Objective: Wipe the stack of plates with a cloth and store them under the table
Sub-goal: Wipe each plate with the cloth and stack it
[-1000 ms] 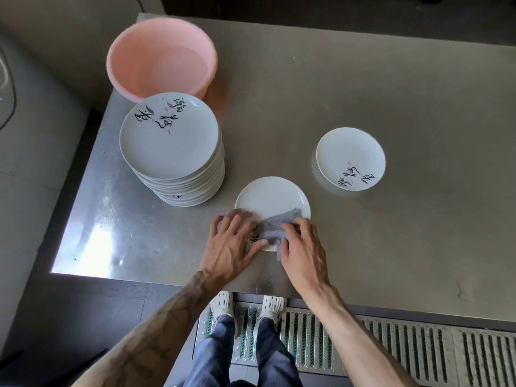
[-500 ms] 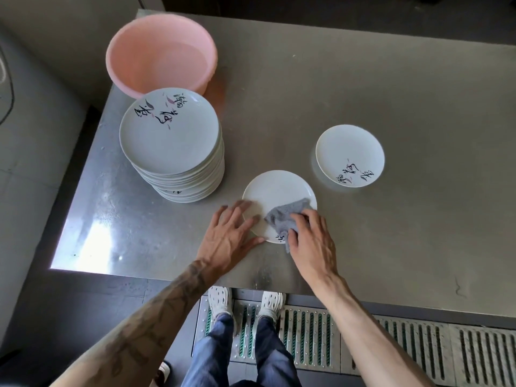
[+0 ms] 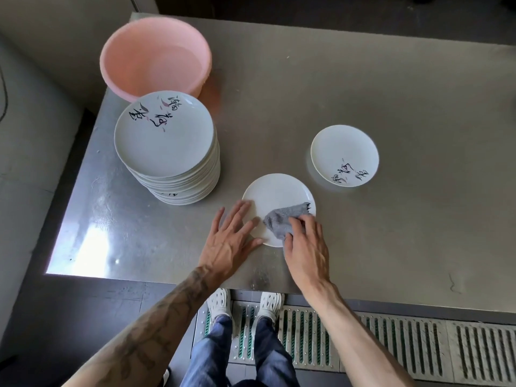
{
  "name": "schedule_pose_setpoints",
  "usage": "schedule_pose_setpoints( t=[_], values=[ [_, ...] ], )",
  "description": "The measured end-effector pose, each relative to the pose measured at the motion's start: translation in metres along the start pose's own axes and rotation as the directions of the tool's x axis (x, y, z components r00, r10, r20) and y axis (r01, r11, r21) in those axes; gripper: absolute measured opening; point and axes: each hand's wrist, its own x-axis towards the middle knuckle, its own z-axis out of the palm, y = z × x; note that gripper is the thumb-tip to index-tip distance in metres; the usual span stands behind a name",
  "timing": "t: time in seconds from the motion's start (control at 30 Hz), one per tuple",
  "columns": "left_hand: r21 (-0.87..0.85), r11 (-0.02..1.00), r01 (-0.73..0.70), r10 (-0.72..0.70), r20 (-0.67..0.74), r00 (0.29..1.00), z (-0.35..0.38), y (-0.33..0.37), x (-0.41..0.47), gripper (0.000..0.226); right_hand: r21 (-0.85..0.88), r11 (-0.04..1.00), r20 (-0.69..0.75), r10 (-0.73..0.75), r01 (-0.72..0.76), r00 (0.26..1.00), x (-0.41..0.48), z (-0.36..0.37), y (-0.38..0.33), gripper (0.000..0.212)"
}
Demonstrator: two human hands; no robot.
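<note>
Your L hand flat on plate, R hand grips cloth; far plate prob. done, stack left.

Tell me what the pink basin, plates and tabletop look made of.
The pink basin looks like matte plastic, its wall slightly translucent. The stack of plates is probably glazed ceramic: smooth white, painted characters. The tabletop seems brushed stainless steel: grey, with a bright glare patch.

This looks like the washing-up area of a restaurant or canteen kitchen: a bare stainless-steel desk stands beside a long slotted drain grating set in the floor, and bears a tall stack of identical printed plates and a pink plastic basin.
</note>
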Motion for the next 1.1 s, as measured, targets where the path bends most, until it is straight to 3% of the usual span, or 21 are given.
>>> schedule_pose_setpoints(
  t=[0.13,0.27,0.47,0.7,0.87,1.1],
  values=[
    [0.025,0.999,-0.025,0.025,-0.006,1.000,0.005,0.010,-0.007,0.055,0.053,0.998,0.015,-0.020,0.019,1.000,-0.014,0.007,-0.012,0.035],
    [0.006,0.996,-0.093,0.093,0.026,0.995,-0.005,-0.006,0.006,0.045,-0.001,1.000,-0.009,-0.015,0.015,1.000,0.001,-0.004,0.011,0.036],
    [-0.006,1.000,0.020,-0.020,0.002,1.000,0.010,0.025,-0.007,0.055,0.024,0.999,0.010,0.027,-0.027,1.000,-0.013,0.005,-0.012,0.040],
    [0.002,0.998,-0.068,0.068,0.047,0.997,-0.001,-0.006,0.008,0.064,0.032,0.999,0.032,-0.031,0.030,0.999,0.004,-0.009,0.011,0.037],
    [0.020,0.998,0.067,-0.067,0.009,0.998,0.010,0.021,-0.007,0.064,0.063,0.997,0.011,0.047,-0.047,0.999,-0.012,0.005,-0.018,0.037],
    [-0.007,1.000,-0.021,0.021,0.034,0.999,-0.001,-0.002,0.004,0.057,0.033,0.999,0.021,0.017,-0.018,1.000,0.000,-0.007,0.005,0.036]
  ],
)
